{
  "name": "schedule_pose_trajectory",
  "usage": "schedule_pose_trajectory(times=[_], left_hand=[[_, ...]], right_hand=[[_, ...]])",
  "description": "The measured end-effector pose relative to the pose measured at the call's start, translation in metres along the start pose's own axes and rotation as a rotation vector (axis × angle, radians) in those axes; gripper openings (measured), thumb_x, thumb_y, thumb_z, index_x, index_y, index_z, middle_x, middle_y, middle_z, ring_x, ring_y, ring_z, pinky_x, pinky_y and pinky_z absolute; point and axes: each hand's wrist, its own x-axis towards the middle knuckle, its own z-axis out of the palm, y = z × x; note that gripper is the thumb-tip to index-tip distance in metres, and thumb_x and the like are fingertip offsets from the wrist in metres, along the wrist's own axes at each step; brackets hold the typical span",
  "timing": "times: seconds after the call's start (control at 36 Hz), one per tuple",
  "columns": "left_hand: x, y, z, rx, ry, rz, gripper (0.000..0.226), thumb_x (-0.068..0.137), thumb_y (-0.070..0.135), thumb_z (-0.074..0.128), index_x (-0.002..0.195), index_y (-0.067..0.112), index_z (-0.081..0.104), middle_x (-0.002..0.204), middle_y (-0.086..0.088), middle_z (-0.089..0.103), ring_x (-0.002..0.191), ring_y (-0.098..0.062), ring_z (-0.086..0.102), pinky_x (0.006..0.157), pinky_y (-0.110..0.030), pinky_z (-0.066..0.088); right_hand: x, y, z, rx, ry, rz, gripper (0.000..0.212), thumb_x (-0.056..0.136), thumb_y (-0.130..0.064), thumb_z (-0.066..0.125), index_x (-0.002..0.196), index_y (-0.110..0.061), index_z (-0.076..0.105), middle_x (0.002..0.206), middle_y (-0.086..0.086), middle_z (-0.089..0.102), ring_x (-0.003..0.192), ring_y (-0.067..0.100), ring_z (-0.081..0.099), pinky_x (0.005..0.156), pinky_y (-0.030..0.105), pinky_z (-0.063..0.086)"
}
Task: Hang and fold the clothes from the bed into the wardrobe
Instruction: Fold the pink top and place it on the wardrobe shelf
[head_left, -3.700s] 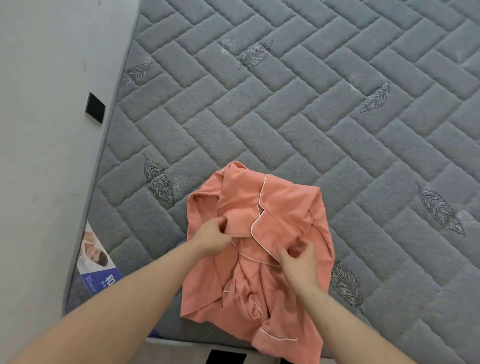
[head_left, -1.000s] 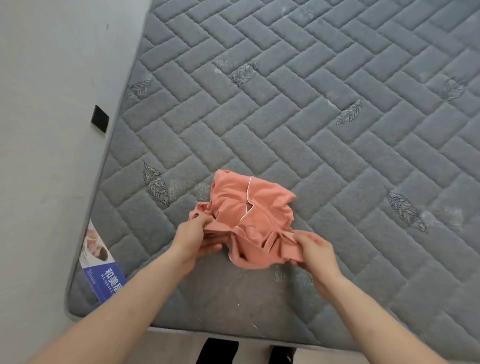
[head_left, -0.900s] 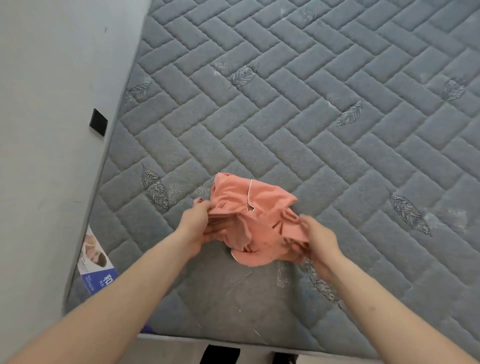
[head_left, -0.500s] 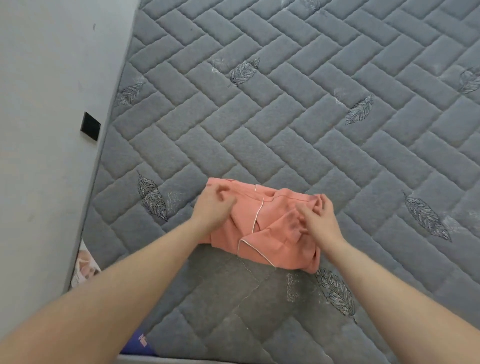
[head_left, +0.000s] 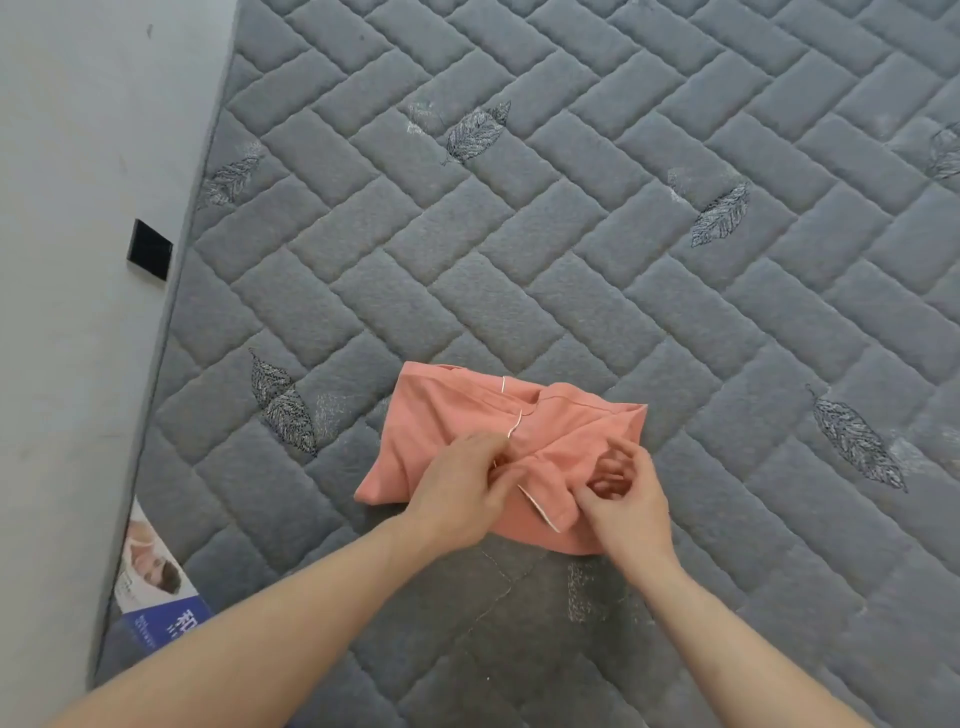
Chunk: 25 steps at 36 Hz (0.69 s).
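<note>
We see one salmon-pink cotton garment with thin white piping (head_left: 457, 415), folded into a compact bundle, lying on the grey quilted mattress with stitched leaf motifs (head_left: 519, 249), at about 6 o'clock of the frame centre and toward the mattress's near edge. Both hands sit on its near side. The left hand (head_left: 462, 493) rests on the bundle's middle, fingers bent and close together, fingertips pressing at the white piping line; we cannot tell if they pinch it. The right hand (head_left: 623, 499) is at 3 o'clock of the left hand, just beside it, fingers curled, pinching a fold of pink fabric at the bundle's near right corner. The garment extends from the fingers toward 12 o'clock and out to 9 o'clock past the left hand. Its long axis runs roughly 9 to 3 o'clock, right end tipped slightly toward 4. The piping runs across it from 12 toward 6.

Count: one garment, two hands, one mattress. One white-and-blue printed label (head_left: 156, 582) sits on the mattress side at 8 o'clock. One small black square (head_left: 149, 250) is on the pale wall (head_left: 78, 312) at 9 o'clock.
</note>
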Motion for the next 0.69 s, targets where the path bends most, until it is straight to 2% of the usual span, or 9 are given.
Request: schedule_pose_trajectory(times=[0.11, 0.17, 0.25, 0.31, 0.39, 0.47, 0.58, 0.64, 0.69], left_hand=[[0.014, -0.008, -0.007, -0.210, -0.008, -0.355, 0.034, 0.103, 0.033, 0.051, 0.070, 0.026, 0.045, 0.064, 0.014, 0.052, 0.065, -0.005, 0.049, 0.058, -0.020, 0.033], [0.016, -0.010, -0.009, -0.237, 0.006, -0.482, 0.034, 0.104, 0.033, 0.046, 0.072, 0.021, 0.046, 0.069, 0.009, 0.054, 0.067, -0.011, 0.056, 0.058, -0.025, 0.040], [0.013, -0.005, -0.008, -0.305, 0.077, -0.480, 0.029, 0.104, 0.033, 0.044, 0.078, 0.022, 0.049, 0.074, 0.009, 0.058, 0.063, 0.000, 0.055, 0.051, -0.011, 0.039], [0.008, 0.002, -0.003, -0.403, 0.127, -0.458, 0.024, 0.103, 0.045, 0.046, 0.088, 0.027, 0.053, 0.079, 0.014, 0.062, 0.070, 0.001, 0.058, 0.057, -0.009, 0.041], [0.001, 0.004, 0.005, -0.449, 0.206, -0.407, 0.031, 0.088, 0.063, 0.057, 0.106, 0.039, 0.049, 0.096, 0.026, 0.061, 0.087, 0.004, 0.059, 0.076, -0.029, 0.053], [0.010, 0.001, 0.003, -0.372, 0.213, -0.408, 0.049, 0.074, 0.050, 0.075, 0.114, 0.044, 0.047, 0.096, 0.022, 0.063, 0.086, 0.007, 0.060, 0.080, -0.034, 0.056], [0.031, -0.010, -0.010, -0.229, 0.308, -0.394, 0.028, 0.083, 0.032, 0.076, 0.105, 0.037, 0.057, 0.090, 0.021, 0.065, 0.080, 0.007, 0.061, 0.087, -0.034, 0.055], [0.039, -0.018, -0.018, -0.175, 0.352, -0.385, 0.029, 0.081, 0.030, 0.076, 0.102, 0.036, 0.057, 0.090, 0.020, 0.064, 0.083, 0.005, 0.062, 0.088, -0.035, 0.053], [0.042, -0.027, -0.022, -0.077, 0.355, -0.389, 0.040, 0.078, 0.035, 0.078, 0.111, 0.030, 0.055, 0.107, 0.010, 0.061, 0.103, -0.012, 0.060, 0.096, -0.042, 0.049]], right_hand=[[0.014, -0.024, 0.007, 0.311, -0.143, 0.155, 0.045, 0.092, 0.004, 0.060, 0.127, -0.024, 0.053, 0.096, -0.004, 0.072, 0.083, 0.020, 0.070, 0.076, 0.040, 0.058], [0.020, -0.034, 0.011, 0.398, -0.175, 0.142, 0.052, 0.092, 0.012, 0.052, 0.128, -0.025, 0.049, 0.114, -0.002, 0.072, 0.092, 0.023, 0.074, 0.072, 0.038, 0.062], [0.026, -0.042, 0.017, 0.200, -0.267, -0.030, 0.063, 0.083, 0.016, 0.058, 0.129, -0.026, 0.048, 0.127, -0.009, 0.064, 0.115, 0.011, 0.066, 0.091, 0.022, 0.056], [0.030, -0.041, 0.020, -0.013, -0.369, -0.109, 0.067, 0.080, 0.009, 0.066, 0.136, -0.022, 0.047, 0.133, -0.013, 0.057, 0.129, 0.008, 0.055, 0.106, 0.018, 0.045], [0.035, -0.036, 0.025, -0.321, -0.448, -0.194, 0.071, 0.083, -0.011, 0.077, 0.146, -0.019, 0.045, 0.150, -0.006, 0.046, 0.141, 0.007, 0.039, 0.117, 0.020, 0.028], [0.035, -0.030, 0.030, -0.371, -0.407, -0.247, 0.066, 0.085, -0.015, 0.075, 0.145, -0.020, 0.048, 0.154, -0.011, 0.036, 0.149, 0.004, 0.024, 0.119, 0.018, 0.017], [0.027, -0.025, 0.027, -0.271, -0.119, -0.258, 0.061, 0.081, -0.016, 0.075, 0.137, -0.024, 0.052, 0.145, -0.011, 0.048, 0.139, 0.009, 0.040, 0.118, 0.030, 0.030], [0.023, -0.019, 0.021, -0.272, 0.049, -0.169, 0.065, 0.078, -0.020, 0.075, 0.137, -0.027, 0.049, 0.139, -0.006, 0.050, 0.132, 0.015, 0.044, 0.113, 0.033, 0.036], [0.021, -0.009, 0.016, -0.276, 0.096, 0.007, 0.075, 0.077, -0.028, 0.078, 0.143, -0.032, 0.042, 0.142, -0.001, 0.044, 0.133, 0.021, 0.042, 0.111, 0.038, 0.037]])
